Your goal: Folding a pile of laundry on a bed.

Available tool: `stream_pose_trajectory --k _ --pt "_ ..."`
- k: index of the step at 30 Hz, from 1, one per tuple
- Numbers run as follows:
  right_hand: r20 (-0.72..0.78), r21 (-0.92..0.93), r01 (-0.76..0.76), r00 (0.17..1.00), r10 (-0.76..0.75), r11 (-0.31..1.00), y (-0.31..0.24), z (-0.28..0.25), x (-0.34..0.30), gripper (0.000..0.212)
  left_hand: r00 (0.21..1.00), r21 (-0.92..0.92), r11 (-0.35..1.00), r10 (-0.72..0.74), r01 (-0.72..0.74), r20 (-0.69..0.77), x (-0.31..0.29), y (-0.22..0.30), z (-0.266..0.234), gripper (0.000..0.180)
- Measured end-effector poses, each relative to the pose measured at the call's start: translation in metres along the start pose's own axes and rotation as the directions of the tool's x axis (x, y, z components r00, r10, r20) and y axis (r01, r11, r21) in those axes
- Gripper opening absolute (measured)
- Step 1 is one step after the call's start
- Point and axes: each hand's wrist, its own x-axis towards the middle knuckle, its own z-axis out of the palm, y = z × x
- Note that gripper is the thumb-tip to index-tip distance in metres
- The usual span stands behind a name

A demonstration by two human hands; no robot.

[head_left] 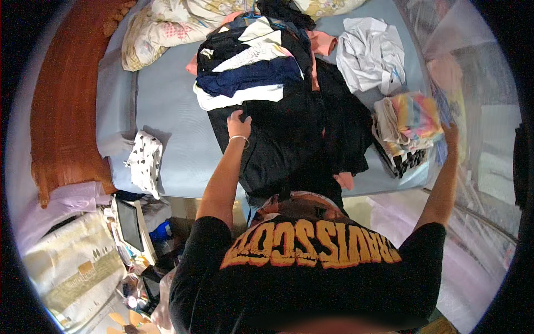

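Observation:
A large black garment (278, 139) lies spread over the near middle of the bed. My left hand (239, 124) rests at its left part with the fingers curled into the cloth, and a pale band circles that wrist. Far to the right, my right hand (450, 138) is against the outer side of a stack of folded clothes (384, 121), with its fingers partly hidden. On top of that stack is a multicoloured folded cloth (417, 116). Beyond the left hand lies a heap of loose clothes with a navy piece (250, 77) and a white piece (239, 97).
A crumpled white shirt (371, 55) lies at the far right of the bed. On the left is a black-spotted white cloth (146, 161). A floral quilt (161, 36) lines the far edge. Sheer netting (478, 89) hangs at the right. A tablet-like screen (129, 222) stands lower left.

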Motion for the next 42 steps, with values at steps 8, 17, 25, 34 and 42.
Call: stream_pose_trajectory --k 8,17,25,34,42 --pt "-0.128 0.570 0.020 0.990 0.064 0.821 -0.328 -0.054 -0.052 0.034 0.994 0.622 0.775 0.092 -0.111 0.064 0.043 0.072 -0.035 0.065" --pt "0.350 0.837 -0.269 0.932 -0.089 0.476 -0.430 -0.116 -0.147 0.027 0.956 0.731 0.651 -0.022 -0.207 0.291 0.065 0.074 -0.023 0.027" --pt "0.745 0.425 -0.878 0.477 -0.466 -0.220 -0.526 -0.166 -0.098 0.047 0.719 0.349 0.808 0.128 -0.475 0.683 -0.099 0.043 -0.025 0.011" --pt "0.831 0.427 -0.890 0.456 -0.317 -0.162 -0.553 -0.111 -0.102 0.047 0.962 -0.180 0.983 0.090 -0.044 0.257 -0.182 -0.003 -0.035 0.018" --pt "-0.032 0.854 0.096 0.991 -0.133 0.511 -0.518 -0.151 -0.139 0.047 0.867 0.467 0.761 0.248 -0.450 0.432 -0.148 -0.010 -0.058 0.044"
